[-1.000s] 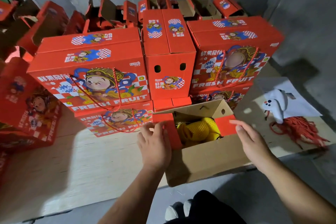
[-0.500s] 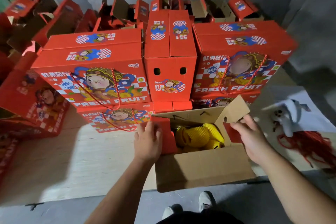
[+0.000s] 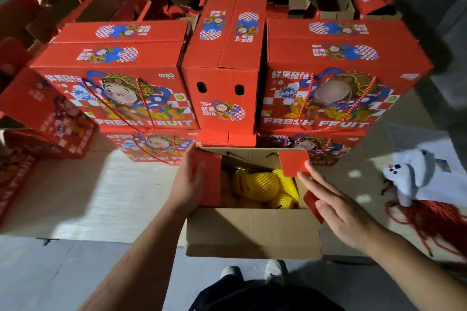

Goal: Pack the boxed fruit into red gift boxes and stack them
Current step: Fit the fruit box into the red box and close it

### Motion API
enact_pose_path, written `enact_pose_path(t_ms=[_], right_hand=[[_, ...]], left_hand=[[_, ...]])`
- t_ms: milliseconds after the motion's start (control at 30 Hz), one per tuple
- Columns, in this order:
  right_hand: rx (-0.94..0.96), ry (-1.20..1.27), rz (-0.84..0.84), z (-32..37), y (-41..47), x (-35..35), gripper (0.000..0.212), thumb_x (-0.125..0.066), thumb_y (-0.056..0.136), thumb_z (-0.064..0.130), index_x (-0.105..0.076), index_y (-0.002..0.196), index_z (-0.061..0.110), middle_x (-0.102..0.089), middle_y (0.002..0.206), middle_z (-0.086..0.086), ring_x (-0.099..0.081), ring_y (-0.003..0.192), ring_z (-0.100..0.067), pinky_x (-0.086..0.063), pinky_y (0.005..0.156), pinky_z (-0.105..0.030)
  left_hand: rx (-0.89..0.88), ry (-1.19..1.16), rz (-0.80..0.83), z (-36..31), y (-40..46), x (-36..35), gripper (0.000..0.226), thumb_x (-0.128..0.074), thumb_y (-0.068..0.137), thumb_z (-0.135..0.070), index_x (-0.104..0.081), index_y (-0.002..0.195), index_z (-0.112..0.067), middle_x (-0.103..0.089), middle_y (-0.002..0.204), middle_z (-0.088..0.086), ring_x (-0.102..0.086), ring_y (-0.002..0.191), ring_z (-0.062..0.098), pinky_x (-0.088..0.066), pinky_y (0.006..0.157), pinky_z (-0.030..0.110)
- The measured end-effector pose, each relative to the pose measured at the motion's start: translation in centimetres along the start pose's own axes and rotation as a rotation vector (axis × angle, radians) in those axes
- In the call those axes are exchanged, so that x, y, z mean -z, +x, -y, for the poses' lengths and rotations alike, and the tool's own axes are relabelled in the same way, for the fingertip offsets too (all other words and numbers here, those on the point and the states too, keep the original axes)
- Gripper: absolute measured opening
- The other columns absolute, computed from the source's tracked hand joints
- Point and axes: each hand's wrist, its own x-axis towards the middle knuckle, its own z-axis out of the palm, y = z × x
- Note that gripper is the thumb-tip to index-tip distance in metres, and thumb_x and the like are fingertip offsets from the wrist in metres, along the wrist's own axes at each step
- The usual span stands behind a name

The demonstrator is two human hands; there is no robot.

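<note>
Head view: left hand lies flat on the open box's left flap, right hand open beside it, gripping nothing. Netted fruit sits between the hands; closing and stacking remain, past them finished stacks.

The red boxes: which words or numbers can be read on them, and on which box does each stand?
"FRESH FRUIT": front of the left top box and of the right top box.
"666": right top box, blue burst.
"GOOD LUCK": left top box, small label.
Chinese characters on the fronts and on the narrow middle box: too blurred.

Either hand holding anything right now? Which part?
Nothing is gripped outright. The left hand lies flat against the open box's left flap; the right hand, fingers spread, touches the right flap with its fingertips.
</note>
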Motion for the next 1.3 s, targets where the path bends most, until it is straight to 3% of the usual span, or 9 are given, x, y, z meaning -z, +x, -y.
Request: enact_pose_path(t_ms=[167, 367, 500, 667, 900, 1000, 1133, 1233, 1300], right_hand=[[-0.085, 0.014, -0.063, 0.2, 0.5, 0.1, 0.063, -0.037, 0.107, 0.047, -0.005, 0.161, 0.048, -0.007, 0.17, 0.022, -0.01, 0.155, 0.002, -0.02, 0.125, -0.029], [-0.227, 0.055, -0.363, 2.4, 2.7, -3.8, 0.064, -0.05, 0.1, 0.045, -0.026, 0.155, 0.025, -0.026, 0.159, 0.008, -0.029, 0.142, -0.004, -0.033, 0.113, -0.029], [-0.119, -0.136, -0.532, 2.7, 2.2, -3.9, 0.031, -0.058, 0.101, 0.033, -0.053, 0.118, 0.007, -0.041, 0.138, -0.006, -0.047, 0.123, -0.021, -0.042, 0.098, -0.033], [0.02, -0.234, -0.328, 1.4, -1.2, -2.2, 0.038, -0.055, 0.101, 0.006, -0.067, 0.135, 0.018, -0.03, 0.167, 0.007, -0.043, 0.146, -0.016, -0.046, 0.107, -0.039], [0.054, -0.638, 0.16, 0.1, -2.1, 1.7, 0.101, -0.064, 0.088, 0.02, -0.003, 0.16, 0.052, 0.017, 0.17, 0.017, -0.002, 0.157, -0.005, -0.024, 0.119, -0.034], [0.069, -0.397, 0.031, 0.1, -1.7, 0.9, 0.083, -0.071, 0.091, 0.036, -0.026, 0.16, 0.045, -0.003, 0.172, 0.017, -0.017, 0.156, -0.006, -0.03, 0.117, -0.035], [-0.171, 0.241, -0.282, 2.2, -0.6, -2.1, 0.069, -0.059, 0.086, 0.077, -0.042, 0.146, 0.049, -0.051, 0.145, 0.029, -0.051, 0.135, -0.002, -0.048, 0.106, -0.029], [-0.277, 0.323, -0.458, 4.2, 1.0, -3.8, 0.07, -0.064, 0.095, 0.051, -0.023, 0.151, 0.059, -0.05, 0.146, 0.02, -0.055, 0.13, -0.004, -0.05, 0.098, -0.027], [-0.248, 0.142, -0.492, 4.8, 1.5, -4.6, 0.071, -0.055, 0.103, 0.037, -0.014, 0.158, 0.054, -0.032, 0.161, 0.01, -0.038, 0.146, -0.01, -0.042, 0.11, -0.04]], left_hand=[[0.017, -0.082, 0.02, 0.1, 0.0, 0.0, 0.054, -0.047, 0.111, -0.011, -0.032, 0.161, -0.022, -0.048, 0.155, 0.0, -0.046, 0.144, 0.017, -0.04, 0.121, 0.05], [0.011, -0.171, 0.053, 0.4, 0.1, 0.1, 0.048, -0.048, 0.112, -0.019, -0.035, 0.157, -0.028, -0.052, 0.145, -0.003, -0.053, 0.133, 0.016, -0.047, 0.115, 0.051], [-0.031, -0.14, 0.068, 0.3, 0.2, 0.2, 0.058, -0.046, 0.112, -0.017, -0.024, 0.166, -0.021, -0.039, 0.161, -0.004, -0.037, 0.147, 0.01, -0.034, 0.124, 0.038], [0.078, -0.416, 0.111, 0.1, -0.3, 0.5, 0.061, -0.046, 0.112, -0.024, -0.018, 0.167, -0.024, -0.046, 0.152, -0.002, -0.053, 0.137, 0.023, -0.057, 0.102, 0.037], [0.282, -0.587, 0.172, 0.2, -0.2, 0.1, 0.037, -0.051, 0.11, -0.039, -0.055, 0.144, -0.023, -0.072, 0.12, 0.016, -0.076, 0.099, 0.025, -0.064, 0.073, 0.042], [0.375, -0.648, 0.191, 0.4, -0.2, 0.4, 0.039, -0.055, 0.108, -0.042, -0.062, 0.135, -0.014, -0.077, 0.1, 0.014, -0.077, 0.082, 0.025, -0.063, 0.064, 0.041], [0.43, -0.809, 0.31, 0.8, -0.2, 1.0, 0.043, -0.05, 0.108, -0.043, -0.065, 0.135, -0.013, -0.076, 0.116, 0.019, -0.077, 0.096, 0.029, -0.064, 0.074, 0.039], [0.501, -0.843, 0.247, -0.2, -0.9, 0.8, 0.043, -0.045, 0.107, -0.049, -0.078, 0.112, -0.022, -0.079, 0.107, 0.013, -0.079, 0.091, 0.028, -0.064, 0.068, 0.039], [0.423, -0.809, 0.15, -0.5, -1.4, 0.0, 0.046, -0.044, 0.108, -0.05, -0.072, 0.131, -0.021, -0.073, 0.13, 0.013, -0.072, 0.116, 0.031, -0.061, 0.093, 0.047]])
